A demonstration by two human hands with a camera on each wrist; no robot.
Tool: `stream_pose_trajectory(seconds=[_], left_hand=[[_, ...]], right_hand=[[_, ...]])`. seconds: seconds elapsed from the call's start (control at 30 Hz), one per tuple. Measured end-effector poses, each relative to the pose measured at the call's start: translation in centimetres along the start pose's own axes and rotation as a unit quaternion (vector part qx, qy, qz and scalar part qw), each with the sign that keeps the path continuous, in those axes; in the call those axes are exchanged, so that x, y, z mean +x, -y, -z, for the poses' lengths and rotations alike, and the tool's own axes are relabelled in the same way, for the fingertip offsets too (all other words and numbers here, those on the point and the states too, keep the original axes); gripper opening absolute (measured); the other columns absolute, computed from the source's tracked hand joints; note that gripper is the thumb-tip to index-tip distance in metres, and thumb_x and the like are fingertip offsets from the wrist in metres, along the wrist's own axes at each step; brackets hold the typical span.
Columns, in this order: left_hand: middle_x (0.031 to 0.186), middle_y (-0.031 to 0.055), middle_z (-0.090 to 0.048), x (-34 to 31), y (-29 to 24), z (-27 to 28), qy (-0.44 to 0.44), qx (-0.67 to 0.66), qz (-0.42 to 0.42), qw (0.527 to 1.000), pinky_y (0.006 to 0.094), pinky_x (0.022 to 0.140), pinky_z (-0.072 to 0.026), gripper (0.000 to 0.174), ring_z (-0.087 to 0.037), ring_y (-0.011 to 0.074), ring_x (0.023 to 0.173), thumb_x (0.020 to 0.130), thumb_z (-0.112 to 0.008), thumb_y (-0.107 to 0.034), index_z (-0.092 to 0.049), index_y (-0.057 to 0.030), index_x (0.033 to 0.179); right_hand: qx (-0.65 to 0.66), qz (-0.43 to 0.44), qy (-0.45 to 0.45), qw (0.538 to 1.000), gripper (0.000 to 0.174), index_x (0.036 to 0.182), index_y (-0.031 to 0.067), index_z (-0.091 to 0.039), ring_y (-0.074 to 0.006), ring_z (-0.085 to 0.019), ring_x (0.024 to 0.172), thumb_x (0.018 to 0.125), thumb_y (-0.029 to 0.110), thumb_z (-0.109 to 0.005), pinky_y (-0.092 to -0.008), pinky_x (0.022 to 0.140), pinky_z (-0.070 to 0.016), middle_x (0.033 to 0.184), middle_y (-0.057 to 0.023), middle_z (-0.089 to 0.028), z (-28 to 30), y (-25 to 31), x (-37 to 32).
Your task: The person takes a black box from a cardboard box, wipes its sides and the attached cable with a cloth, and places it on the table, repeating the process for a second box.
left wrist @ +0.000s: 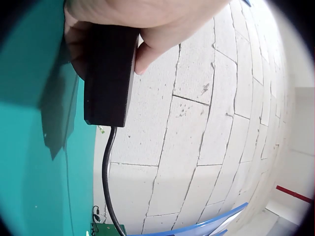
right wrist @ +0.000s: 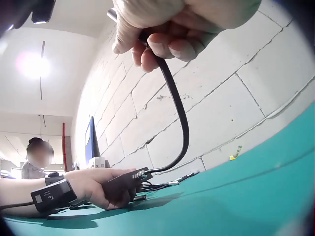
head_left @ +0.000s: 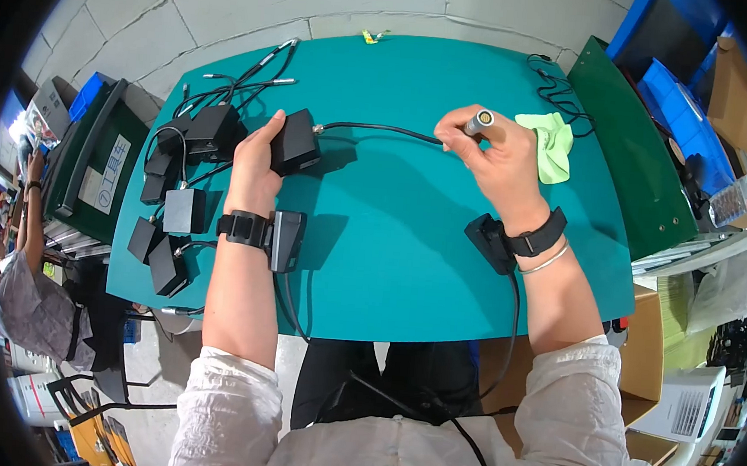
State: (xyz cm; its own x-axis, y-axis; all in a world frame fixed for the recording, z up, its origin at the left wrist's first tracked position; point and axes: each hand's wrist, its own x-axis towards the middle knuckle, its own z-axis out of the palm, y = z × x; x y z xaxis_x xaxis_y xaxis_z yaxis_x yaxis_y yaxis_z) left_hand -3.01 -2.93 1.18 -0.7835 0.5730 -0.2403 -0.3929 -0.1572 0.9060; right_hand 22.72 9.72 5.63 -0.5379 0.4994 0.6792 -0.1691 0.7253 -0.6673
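Observation:
My left hand (head_left: 262, 152) grips a black box-shaped unit (head_left: 294, 143) lifted just off the teal table (head_left: 391, 234); the left wrist view shows fingers curled round the black unit (left wrist: 109, 73). A black cable (head_left: 372, 128) runs from the unit to a metal cylindrical connector (head_left: 478, 121), which my right hand (head_left: 496, 155) holds with curled fingers. In the right wrist view the cable (right wrist: 179, 108) drops from the right hand (right wrist: 162, 29) and curves over to the unit (right wrist: 125, 184) in the left hand (right wrist: 93, 189).
Several more black units with cables (head_left: 182, 176) lie piled at the table's left. A green cloth (head_left: 549, 141) lies beyond my right hand, with a coiled black cable (head_left: 557, 90) behind it. Green boards (head_left: 630, 156) flank the table. Another person (head_left: 23, 295) is at the far left.

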Motion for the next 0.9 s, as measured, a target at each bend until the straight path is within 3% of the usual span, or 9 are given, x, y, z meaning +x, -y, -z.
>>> stream_pose_trajectory(seconds=[0.27,0.4,0.5,0.6,0.67,0.7,0.8,0.83,0.9], left_hand=[[0.095,0.0095,-0.065,0.1,0.0,0.0,-0.014,0.001,-0.006,1.000,0.0338,0.072,-0.0510,0.026,-0.065,0.0197,0.079,0.086,-0.068,-0.024,-0.063,-0.0019,0.101],[0.099,0.0119,-0.064,0.7,0.1,0.3,0.030,-0.047,0.022,0.998,0.0365,0.080,-0.0511,0.024,-0.064,0.0219,0.086,0.088,-0.065,-0.019,-0.061,-0.0001,0.104],[0.108,0.0132,-0.061,0.0,-0.1,-0.2,0.059,-0.094,0.039,0.993,0.0380,0.088,-0.0482,0.027,-0.060,0.0228,0.099,0.088,-0.063,-0.014,-0.058,0.0009,0.110],[0.113,0.0135,-0.059,-0.5,-0.3,-0.7,0.111,-0.137,0.019,0.984,0.0389,0.092,-0.0463,0.034,-0.058,0.0235,0.104,0.087,-0.063,-0.010,-0.053,0.0015,0.117],[0.113,0.0137,-0.059,-0.6,-0.3,-0.9,0.143,-0.155,-0.008,0.978,0.0392,0.091,-0.0466,0.039,-0.058,0.0237,0.104,0.086,-0.064,-0.008,-0.050,0.0023,0.120],[0.113,0.0126,-0.059,-0.5,-0.2,-1.2,0.186,-0.133,-0.061,0.972,0.0392,0.092,-0.0459,0.043,-0.058,0.0231,0.104,0.084,-0.065,-0.006,-0.048,0.0013,0.123],[0.113,0.0073,-0.061,-0.8,0.2,-1.6,0.248,-0.059,-0.164,0.953,0.0365,0.094,-0.0453,0.045,-0.058,0.0187,0.105,0.081,-0.069,-0.004,-0.053,-0.0052,0.123],[0.112,0.0069,-0.062,-1.1,0.3,-1.9,0.261,-0.040,-0.188,0.946,0.0349,0.093,-0.0458,0.046,-0.058,0.0179,0.104,0.079,-0.070,-0.001,-0.054,-0.0048,0.122],[0.109,0.0062,-0.063,-2.2,0.1,-2.6,0.282,0.001,-0.215,0.935,0.0297,0.090,-0.0472,0.047,-0.059,0.0155,0.100,0.074,-0.072,0.005,-0.058,-0.0039,0.118]], right_hand=[[-0.062,0.137,0.016,0.988,0.011,0.081,0.0046,-0.066,-0.0100,-0.047,0.050,0.076,0.009,-0.074,-0.0234,0.045,-0.0359,0.067,-0.0023,-0.061,-0.1,-0.3,0.1],[-0.086,0.168,0.029,0.982,0.012,0.084,0.0055,-0.066,-0.0144,-0.051,0.053,0.075,0.006,-0.073,-0.0250,0.048,-0.0404,0.069,-0.0037,-0.062,0.1,-0.3,0.3],[-0.088,0.216,0.021,0.972,0.017,0.088,0.0062,-0.066,-0.0192,-0.058,0.065,0.073,0.001,-0.072,-0.0272,0.056,-0.0455,0.077,-0.0065,-0.064,0.2,-0.4,0.7],[-0.121,0.227,-0.009,0.966,0.013,0.096,0.0056,-0.065,-0.0192,-0.062,0.079,0.083,0.005,-0.066,-0.0283,0.065,-0.0486,0.089,-0.0081,-0.065,0.6,-0.7,0.8],[0.053,0.067,-0.074,0.994,0.019,0.107,0.0026,-0.062,-0.0163,-0.062,0.087,0.093,0.014,-0.056,-0.0272,0.071,-0.0489,0.102,-0.0089,-0.064,0.8,-1.3,0.8],[0.088,0.060,-0.112,0.988,0.030,0.116,0.0003,-0.056,-0.0151,-0.061,0.090,0.099,0.023,-0.046,-0.0272,0.074,-0.0492,0.112,-0.0093,-0.061,1.0,-1.7,1.2],[0.285,-0.058,-0.222,0.931,0.032,0.113,0.0005,-0.054,-0.0200,-0.060,0.097,0.101,0.027,-0.041,-0.0316,0.082,-0.0477,0.123,-0.0130,-0.057,2.6,-3.3,1.8],[0.289,-0.058,-0.214,0.931,0.032,0.113,0.0005,-0.054,-0.0200,-0.060,0.097,0.101,0.027,-0.041,-0.0316,0.082,-0.0477,0.123,-0.0130,-0.057,3.3,-4.2,1.9],[0.383,-0.163,-0.261,0.871,0.034,0.110,0.0005,-0.054,-0.0220,-0.056,0.105,0.102,0.029,-0.037,-0.0331,0.088,-0.0452,0.125,-0.0146,-0.056,4.5,-6.0,1.9]])
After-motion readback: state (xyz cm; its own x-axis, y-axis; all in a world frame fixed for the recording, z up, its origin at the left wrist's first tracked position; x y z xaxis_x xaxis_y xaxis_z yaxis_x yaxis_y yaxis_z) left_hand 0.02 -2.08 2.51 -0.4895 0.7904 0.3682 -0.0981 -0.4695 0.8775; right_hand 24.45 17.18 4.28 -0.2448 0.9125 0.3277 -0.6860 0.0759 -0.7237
